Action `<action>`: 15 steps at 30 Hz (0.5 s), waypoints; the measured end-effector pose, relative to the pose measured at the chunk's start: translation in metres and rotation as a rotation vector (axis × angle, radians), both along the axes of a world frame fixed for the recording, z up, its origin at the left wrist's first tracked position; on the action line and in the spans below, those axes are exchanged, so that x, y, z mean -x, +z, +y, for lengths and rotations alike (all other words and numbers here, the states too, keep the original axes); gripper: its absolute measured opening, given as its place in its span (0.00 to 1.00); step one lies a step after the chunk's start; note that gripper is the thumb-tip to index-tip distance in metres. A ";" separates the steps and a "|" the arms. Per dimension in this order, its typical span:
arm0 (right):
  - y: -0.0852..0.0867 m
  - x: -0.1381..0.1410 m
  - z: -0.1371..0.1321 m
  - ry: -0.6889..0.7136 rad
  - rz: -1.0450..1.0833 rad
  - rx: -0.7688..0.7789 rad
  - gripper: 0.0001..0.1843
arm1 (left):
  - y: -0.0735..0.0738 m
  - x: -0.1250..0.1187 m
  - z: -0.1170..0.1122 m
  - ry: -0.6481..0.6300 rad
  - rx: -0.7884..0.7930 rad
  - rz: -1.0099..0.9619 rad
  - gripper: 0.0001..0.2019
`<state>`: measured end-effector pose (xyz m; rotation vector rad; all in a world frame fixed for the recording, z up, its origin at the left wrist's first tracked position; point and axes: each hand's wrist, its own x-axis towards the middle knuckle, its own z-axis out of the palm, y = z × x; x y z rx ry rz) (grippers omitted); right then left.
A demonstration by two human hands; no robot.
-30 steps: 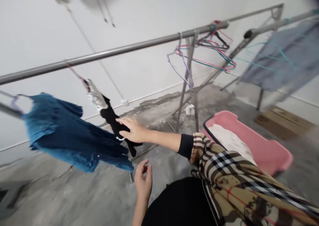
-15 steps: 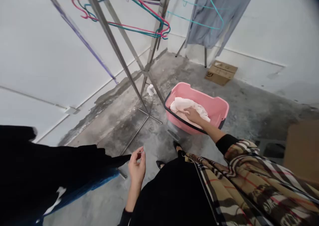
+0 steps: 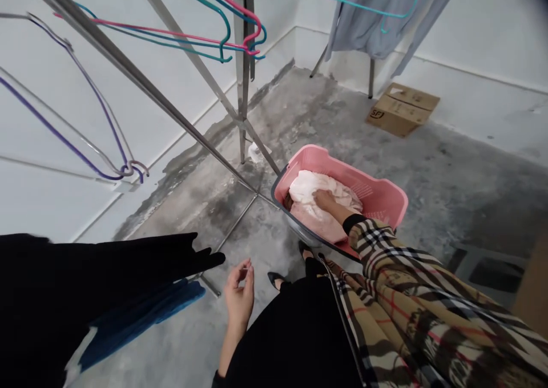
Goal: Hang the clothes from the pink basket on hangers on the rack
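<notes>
My right hand (image 3: 324,200) reaches down into the pink laundry basket (image 3: 381,197) and closes on the pale pink-white cloth (image 3: 325,205) heaped inside. My left hand (image 3: 240,296) hovers near my waist with its fingers loosely curled and nothing in them. A black garment (image 3: 85,279) and a blue one (image 3: 141,316) hang at the lower left, close to my left hand.
A steel drying rack (image 3: 240,63) crosses the upper left, carrying empty pink, teal and purple hangers (image 3: 205,31). A grey shirt (image 3: 381,11) hangs on a second rack at the back. A cardboard box (image 3: 402,108) lies by the wall on the concrete floor.
My right hand left the black garment on the rail, swung down into the basket and now grips the cloth more deeply. My view turned from the rail down to the floor.
</notes>
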<state>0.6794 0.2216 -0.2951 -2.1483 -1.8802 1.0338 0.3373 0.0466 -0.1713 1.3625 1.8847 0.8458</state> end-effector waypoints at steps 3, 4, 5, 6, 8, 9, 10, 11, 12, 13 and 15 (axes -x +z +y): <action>0.027 -0.016 0.021 -0.138 0.149 -0.137 0.16 | -0.001 -0.009 0.007 -0.017 0.008 0.009 0.18; 0.040 -0.024 0.027 -0.177 0.200 -0.181 0.17 | -0.001 -0.012 0.011 -0.025 0.012 -0.001 0.18; 0.055 -0.031 0.031 -0.213 0.255 -0.221 0.18 | -0.001 -0.017 0.015 -0.035 0.016 -0.020 0.18; 0.072 -0.039 0.033 -0.245 0.318 -0.257 0.19 | -0.001 -0.022 0.019 -0.048 0.019 -0.045 0.18; 0.110 -0.052 0.034 -0.293 0.457 -0.318 0.20 | 0.001 -0.033 0.029 -0.084 0.028 -0.103 0.17; 0.131 -0.057 0.032 -0.321 0.557 -0.346 0.20 | 0.002 -0.040 0.035 -0.106 0.036 -0.132 0.17; 0.152 -0.060 0.030 -0.348 0.672 -0.374 0.20 | 0.004 -0.047 0.042 -0.134 0.045 -0.164 0.17; 0.174 -0.061 0.027 -0.385 0.820 -0.404 0.19 | 0.006 -0.055 0.049 -0.165 0.055 -0.198 0.17; 0.195 -0.061 0.024 -0.411 0.956 -0.429 0.18 | 0.008 -0.063 0.056 -0.198 0.063 -0.234 0.16; 0.215 -0.060 0.021 -0.428 1.063 -0.454 0.16 | 0.009 -0.071 0.064 -0.235 0.067 -0.270 0.17; 0.254 -0.054 0.015 -0.413 1.180 -0.506 0.15 | 0.012 -0.088 0.080 -0.321 0.075 -0.332 0.18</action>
